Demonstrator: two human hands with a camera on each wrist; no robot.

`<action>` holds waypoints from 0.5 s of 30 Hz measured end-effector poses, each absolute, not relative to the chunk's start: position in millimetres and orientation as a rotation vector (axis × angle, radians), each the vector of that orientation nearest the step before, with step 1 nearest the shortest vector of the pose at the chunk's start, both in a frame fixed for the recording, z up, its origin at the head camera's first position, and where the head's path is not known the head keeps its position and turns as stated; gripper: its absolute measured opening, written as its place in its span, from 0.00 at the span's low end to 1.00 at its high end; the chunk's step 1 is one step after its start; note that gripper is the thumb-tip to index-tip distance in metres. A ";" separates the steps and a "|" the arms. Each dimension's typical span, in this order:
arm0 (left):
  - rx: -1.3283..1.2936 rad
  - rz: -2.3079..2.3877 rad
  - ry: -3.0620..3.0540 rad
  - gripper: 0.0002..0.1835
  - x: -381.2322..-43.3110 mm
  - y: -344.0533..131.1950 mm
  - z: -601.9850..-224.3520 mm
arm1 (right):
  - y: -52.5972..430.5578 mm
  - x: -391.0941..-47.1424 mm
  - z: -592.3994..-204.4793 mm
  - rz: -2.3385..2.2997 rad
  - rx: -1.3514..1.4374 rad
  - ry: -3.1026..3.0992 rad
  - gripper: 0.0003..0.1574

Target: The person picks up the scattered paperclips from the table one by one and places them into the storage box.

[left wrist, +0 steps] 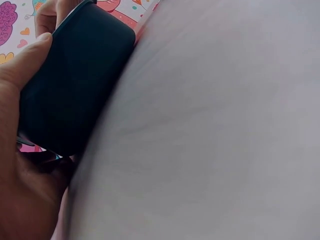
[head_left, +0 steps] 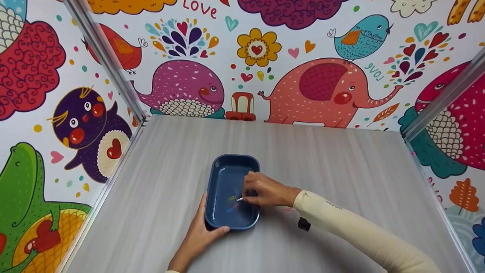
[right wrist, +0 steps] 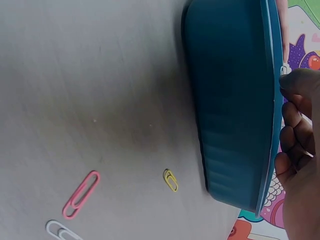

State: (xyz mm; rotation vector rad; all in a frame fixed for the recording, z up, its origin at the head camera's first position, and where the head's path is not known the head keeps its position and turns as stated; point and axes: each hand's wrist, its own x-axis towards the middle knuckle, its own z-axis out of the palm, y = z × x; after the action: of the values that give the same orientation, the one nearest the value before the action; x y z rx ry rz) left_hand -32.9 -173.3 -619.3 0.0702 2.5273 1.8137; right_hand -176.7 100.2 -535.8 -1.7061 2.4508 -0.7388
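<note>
A dark blue rectangular tray (head_left: 231, 178) stands on the table. My left hand (head_left: 201, 231) grips its near left corner, thumb by the near rim and fingers along the left side. Over the tray's right half, my right hand (head_left: 267, 189) pinches a white paper clip (right wrist: 284, 70) between thumb and finger. Inside on the tray's floor lie a yellow paper clip (head_left: 231, 198), a reddish one and a blue paper clip (head_left: 229, 209). In the left wrist view the left thumb (left wrist: 32, 60) presses against the tray's outer wall (left wrist: 80, 75).
Right of the tray, a pink paper clip (right wrist: 81, 195), a small yellow paper clip (right wrist: 170, 180) and a white one lie on the table (head_left: 170, 163); the right arm partly covers this spot in the head view. Printed cartoon panels (head_left: 250, 87) enclose the table's back and sides.
</note>
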 end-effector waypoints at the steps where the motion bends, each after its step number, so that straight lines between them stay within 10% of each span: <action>1: 0.070 1.815 2.526 0.71 -32.9 -173.4 -619.1 | 98.9 -176.8 -535.8 -0.733 -1.710 2.450 0.05; 15: 0.070 1.823 2.516 0.70 -31.5 -173.1 -618.6 | 79.1 -171.2 -539.8 -0.702 -1.819 2.384 0.04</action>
State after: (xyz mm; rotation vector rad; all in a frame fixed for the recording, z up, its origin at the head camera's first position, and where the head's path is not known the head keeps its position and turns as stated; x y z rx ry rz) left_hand -31.5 -173.1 -618.6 0.0698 2.5161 1.8233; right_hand -171.2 79.1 -539.8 -1.8186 2.3839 -0.7016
